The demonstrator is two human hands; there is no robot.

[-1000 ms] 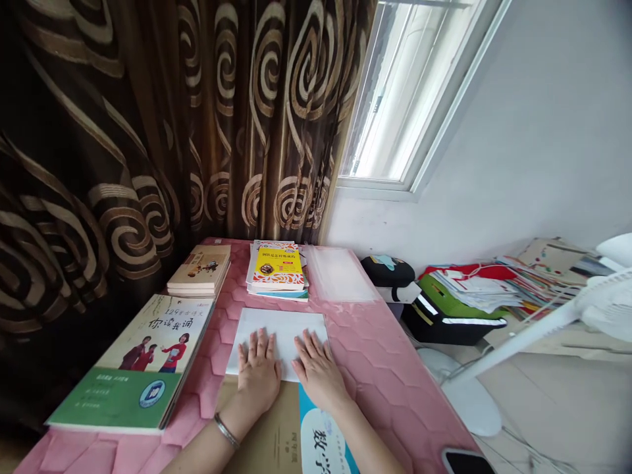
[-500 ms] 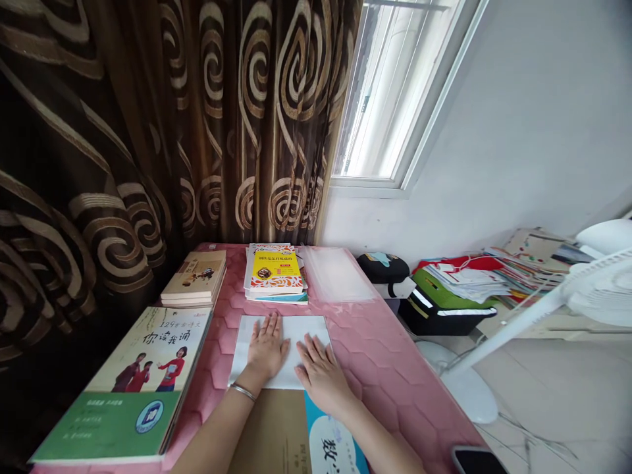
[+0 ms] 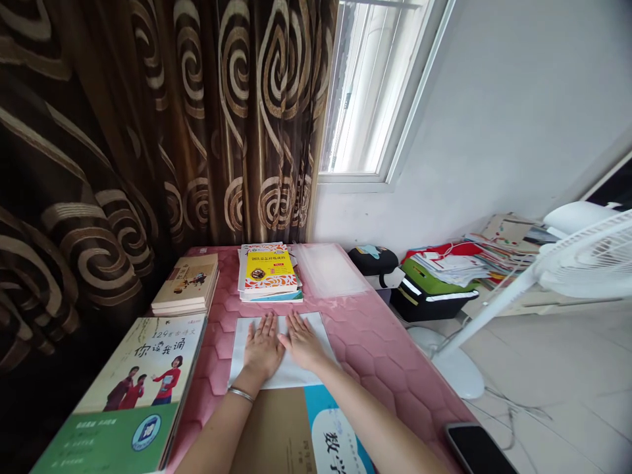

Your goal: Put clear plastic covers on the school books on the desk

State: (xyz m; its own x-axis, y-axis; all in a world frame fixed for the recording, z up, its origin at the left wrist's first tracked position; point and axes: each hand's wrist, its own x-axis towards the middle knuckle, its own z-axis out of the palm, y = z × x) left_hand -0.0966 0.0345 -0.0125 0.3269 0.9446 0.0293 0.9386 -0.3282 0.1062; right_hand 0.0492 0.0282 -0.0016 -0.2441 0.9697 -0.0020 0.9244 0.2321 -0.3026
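Note:
A white sheet (image 3: 295,376) lies flat on the pink padded table cover, directly above a brown and blue book cover (image 3: 276,421) with large Chinese characters. Whether the sheet is joined to the book I cannot tell. My left hand (image 3: 264,349), with a silver bangle at the wrist, rests palm down on the sheet's left half, fingers stretched out. Beside it my right hand (image 3: 303,343) presses flat near the middle of the sheet, fingers extended, thumb close to the left hand. My forearms cover part of the book.
On the left are a large green and cream book (image 3: 118,421) and a stack of tan books (image 3: 187,283). A yellow-covered book (image 3: 270,268) tops a pile at the back, beside clear plastic sheets (image 3: 330,270). A phone (image 3: 481,447) lies front right. A white fan (image 3: 488,306) stands beyond the table's edge.
My right hand has slid left and away from me across the sheet, nearer my left hand. The left hand stays in place. The view has shifted slightly to the right.

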